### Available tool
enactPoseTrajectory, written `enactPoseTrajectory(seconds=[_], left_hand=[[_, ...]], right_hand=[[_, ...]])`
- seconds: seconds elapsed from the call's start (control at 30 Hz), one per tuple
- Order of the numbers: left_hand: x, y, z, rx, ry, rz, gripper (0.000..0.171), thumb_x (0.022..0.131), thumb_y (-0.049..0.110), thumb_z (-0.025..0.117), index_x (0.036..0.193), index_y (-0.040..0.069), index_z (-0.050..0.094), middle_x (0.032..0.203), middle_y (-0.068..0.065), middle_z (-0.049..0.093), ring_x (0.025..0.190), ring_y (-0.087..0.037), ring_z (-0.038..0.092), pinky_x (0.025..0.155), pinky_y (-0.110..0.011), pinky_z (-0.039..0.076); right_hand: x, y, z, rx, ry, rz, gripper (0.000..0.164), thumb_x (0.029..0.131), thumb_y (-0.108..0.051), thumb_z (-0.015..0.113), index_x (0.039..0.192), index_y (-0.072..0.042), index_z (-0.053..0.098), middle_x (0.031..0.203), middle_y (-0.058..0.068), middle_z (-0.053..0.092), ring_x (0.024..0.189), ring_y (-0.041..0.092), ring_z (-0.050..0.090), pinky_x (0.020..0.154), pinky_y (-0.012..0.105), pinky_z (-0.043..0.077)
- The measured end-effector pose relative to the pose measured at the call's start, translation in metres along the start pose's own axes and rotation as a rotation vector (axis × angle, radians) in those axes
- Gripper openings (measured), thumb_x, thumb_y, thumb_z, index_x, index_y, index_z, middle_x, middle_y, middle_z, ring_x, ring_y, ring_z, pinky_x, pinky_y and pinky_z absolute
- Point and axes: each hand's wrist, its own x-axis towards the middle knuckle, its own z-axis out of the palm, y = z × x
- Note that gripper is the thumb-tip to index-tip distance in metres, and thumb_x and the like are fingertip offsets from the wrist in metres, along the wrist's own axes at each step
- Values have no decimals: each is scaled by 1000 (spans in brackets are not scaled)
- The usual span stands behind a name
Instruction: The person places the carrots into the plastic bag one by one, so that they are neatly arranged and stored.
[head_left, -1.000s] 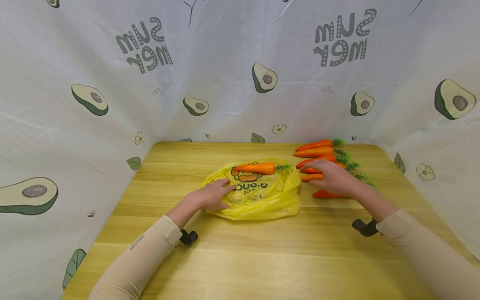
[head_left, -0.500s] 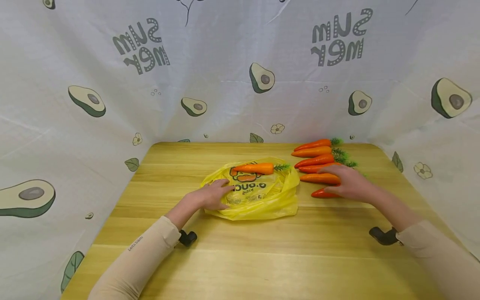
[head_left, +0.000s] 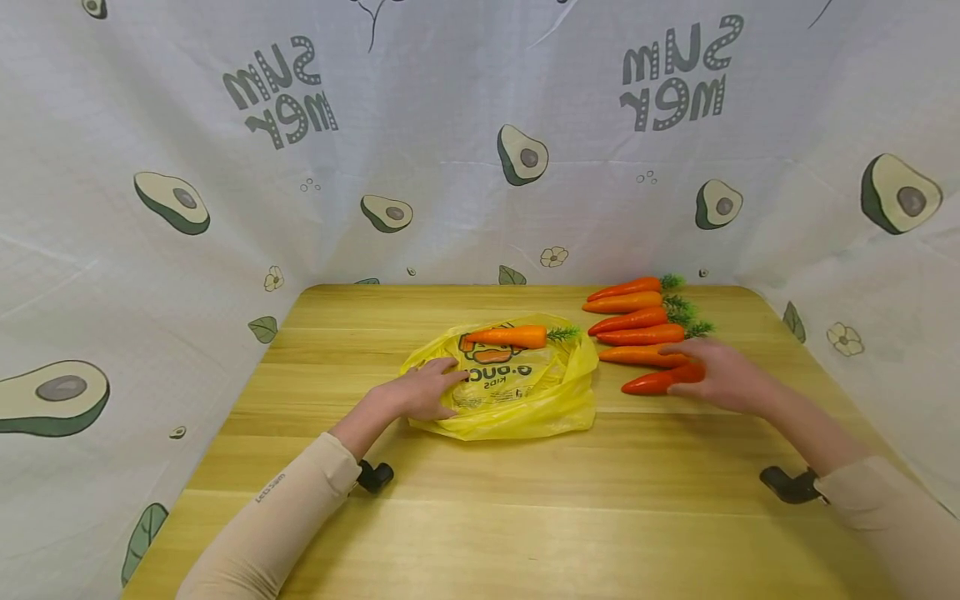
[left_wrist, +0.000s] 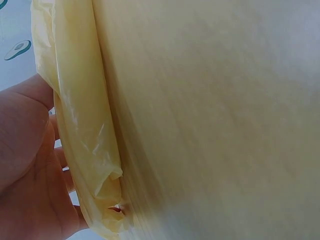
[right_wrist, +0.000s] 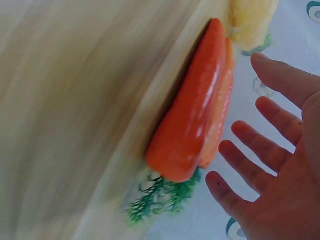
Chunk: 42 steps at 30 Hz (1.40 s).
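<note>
A yellow plastic bag with a printed duck lies flat on the table, and an orange carrot with green leaves lies across it. My left hand rests on the bag's left edge, fingers relaxed; the left wrist view shows the bag's folded side in front of those fingers. At the right, several carrots lie in a row, tips pointing left. Over the nearest red-orange carrot hovers my right hand. Its fingers are spread apart from that carrot in the right wrist view.
The wooden table ends against a white curtain printed with avocados. Black wrist mounts show under both forearms. Leafy tops of the farther carrots reach toward the table's right side.
My right hand has moved right and nearer, from above the middle carrots to the nearest one, uncovering the others. My left hand and the bag have stayed put.
</note>
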Motion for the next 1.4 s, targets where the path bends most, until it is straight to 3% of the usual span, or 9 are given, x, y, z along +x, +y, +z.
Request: enactPoseTrajectory(seconds=[0.43,0.83,1.1,1.4], left_hand=[[0,-1,0,-16,5,5,71,99,38,65,160,20,32,167,-13,21,154,-31,20,120,-59,26],[0,0,0,-9,6,4,72,99,38,65,160,19,32,166,-13,21,154,-32,20,120,-60,26],[0,0,0,0,13,9,71,98,38,65,159,19,33,166,-13,23,154,-31,20,119,-61,27],[0,0,1,10,13,4,73,98,40,65,159,19,33,166,-13,23,154,-30,21,119,-60,27]], right_hand=[[-11,25,10,-42,12,21,59,83,-29,83,128,2,64,133,40,53,123,61,45,99,73,37],[-16,37,21,-35,79,-26,44,82,-7,80,123,1,68,124,34,61,114,57,51,95,72,39],[-17,42,28,-57,44,16,41,85,-3,72,125,2,67,128,34,59,116,56,49,97,71,39],[-16,40,28,-88,28,9,42,85,-2,71,126,3,66,127,33,59,114,55,51,96,70,41]])
